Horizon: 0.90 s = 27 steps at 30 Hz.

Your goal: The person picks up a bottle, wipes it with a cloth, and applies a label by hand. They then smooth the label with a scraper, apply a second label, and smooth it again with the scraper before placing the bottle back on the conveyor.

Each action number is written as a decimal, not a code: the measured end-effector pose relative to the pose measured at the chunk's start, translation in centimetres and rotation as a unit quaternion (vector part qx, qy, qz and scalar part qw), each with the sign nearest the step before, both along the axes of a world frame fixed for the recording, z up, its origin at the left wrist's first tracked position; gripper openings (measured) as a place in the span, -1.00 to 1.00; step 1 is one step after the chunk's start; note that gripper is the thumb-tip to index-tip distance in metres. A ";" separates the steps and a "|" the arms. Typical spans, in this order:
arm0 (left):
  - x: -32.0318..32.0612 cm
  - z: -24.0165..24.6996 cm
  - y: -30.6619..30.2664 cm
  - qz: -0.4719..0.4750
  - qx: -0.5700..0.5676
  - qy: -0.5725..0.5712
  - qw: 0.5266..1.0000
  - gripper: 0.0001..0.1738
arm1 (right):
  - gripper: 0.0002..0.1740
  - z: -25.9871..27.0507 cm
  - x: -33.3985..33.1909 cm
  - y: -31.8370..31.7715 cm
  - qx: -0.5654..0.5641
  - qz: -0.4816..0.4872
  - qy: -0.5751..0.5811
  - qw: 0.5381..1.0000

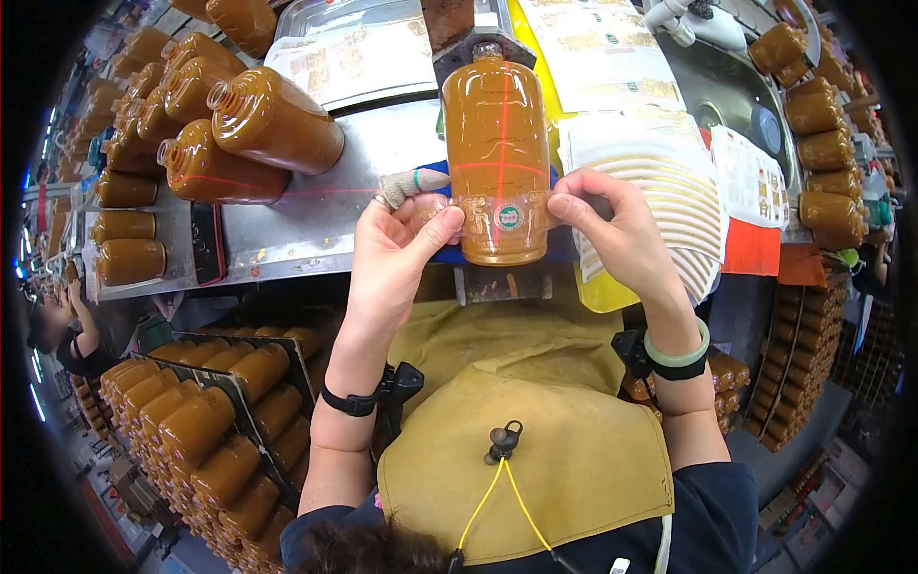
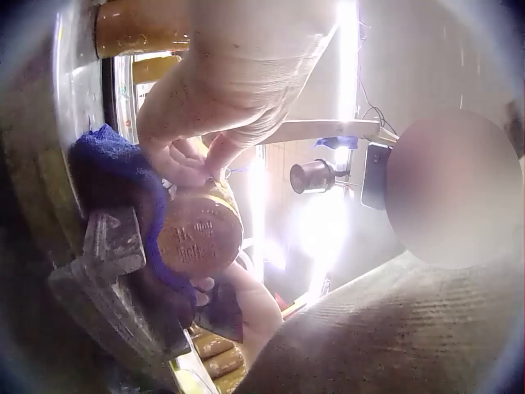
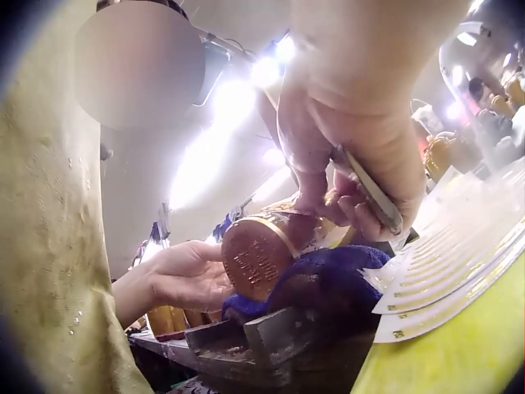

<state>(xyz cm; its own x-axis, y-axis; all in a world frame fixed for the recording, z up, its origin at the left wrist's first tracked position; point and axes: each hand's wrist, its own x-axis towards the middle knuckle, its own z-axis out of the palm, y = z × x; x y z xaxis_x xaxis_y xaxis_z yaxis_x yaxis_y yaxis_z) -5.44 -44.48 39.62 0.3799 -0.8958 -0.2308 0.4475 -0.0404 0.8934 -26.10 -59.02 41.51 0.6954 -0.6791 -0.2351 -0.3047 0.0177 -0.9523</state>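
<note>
A brown glazed bottle point(image 1: 495, 124) lies on a blue cloth point(image 2: 115, 160), its neck away from the body and red laser lines crossing it. A clear label film with gold print and a green emblem point(image 1: 508, 217) spans the bottle near its base. My left hand point(image 1: 397, 234) pinches the film's left edge between thumb and fingers; one finger wears a beige cover. At the right edge my right hand point(image 1: 617, 225) pinches the film with thumb and forefinger. The right wrist view shows a flat, thin tool point(image 3: 371, 193) held within the right hand. Stamped characters mark the bottle's base point(image 3: 256, 258).
Several brown bottles point(image 1: 277, 120) lie on the metal table point(image 1: 363, 143) at left. Fanned label sheets point(image 1: 650, 182) are at right, with a sink point(image 1: 727, 86) beyond. A dark phone-like object point(image 1: 207, 242) lies near the left front edge. Stacked bottles point(image 1: 201, 421) fill the lower left.
</note>
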 end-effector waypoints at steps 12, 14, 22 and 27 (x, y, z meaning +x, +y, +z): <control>-0.3 0.2 0.0 0.008 -0.007 -0.006 1.000 -0.64 | -0.79 0.2 0.1 0.0 0.005 0.004 0.002 1.000; -0.3 0.2 0.0 0.014 -0.006 -0.003 1.000 -0.65 | -0.79 0.1 0.0 -0.1 -0.012 0.005 -0.001 1.000; -0.3 0.1 -0.1 0.005 -0.008 -0.012 1.000 -0.64 | -0.78 0.2 0.2 0.1 0.010 -0.017 -0.004 1.000; -0.2 0.0 -0.1 -0.002 -0.018 -0.021 1.000 -0.65 | -0.77 0.3 0.2 0.0 0.004 -0.012 -0.002 1.000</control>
<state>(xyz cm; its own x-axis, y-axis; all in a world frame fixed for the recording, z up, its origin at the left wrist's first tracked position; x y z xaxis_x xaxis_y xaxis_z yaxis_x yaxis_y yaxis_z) -5.63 -44.54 39.58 0.3854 -0.9045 -0.1824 0.4094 -0.0095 0.9123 -25.92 -58.97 41.77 0.6795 -0.6942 -0.2374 -0.3002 0.0321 -0.9533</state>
